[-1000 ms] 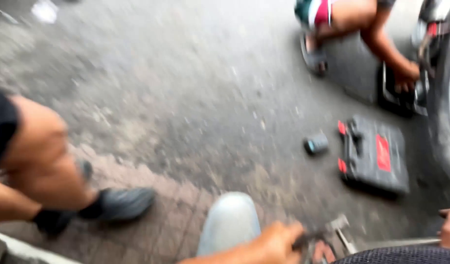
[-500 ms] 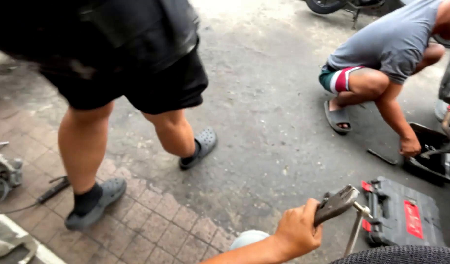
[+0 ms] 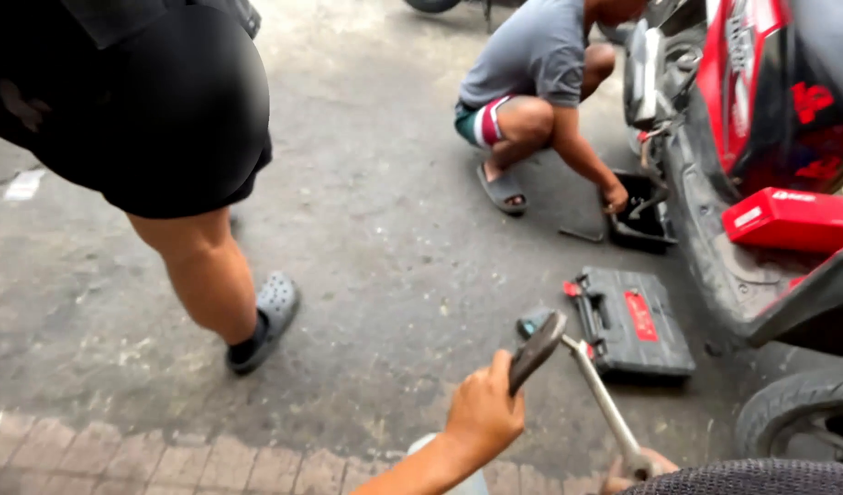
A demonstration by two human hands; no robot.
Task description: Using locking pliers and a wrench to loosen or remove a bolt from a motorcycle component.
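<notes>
My left hand (image 3: 484, 411) comes up from the bottom edge and is closed around the dark, flat handle (image 3: 536, 350) of a tool. That handle meets a silver metal bar (image 3: 597, 396) which slants down to the right. My right hand (image 3: 630, 469) shows only in part at the bottom edge, where it wraps the lower end of the bar. Both hands hover above grey concrete, just in front of a dark tool case (image 3: 637, 323) with a red label.
A red scooter (image 3: 760, 137) and its tyre (image 3: 797, 422) fill the right side. A crouching person (image 3: 531, 64) reaches into a black tray (image 3: 641, 218) beside it. Another person in black shorts (image 3: 165, 119) stands at the left. Brick paving (image 3: 192, 463) runs along the bottom.
The view has swung up and right, bringing the scooter into sight. My left hand has lifted the tool handle higher. The standing person has stepped nearer on the left.
</notes>
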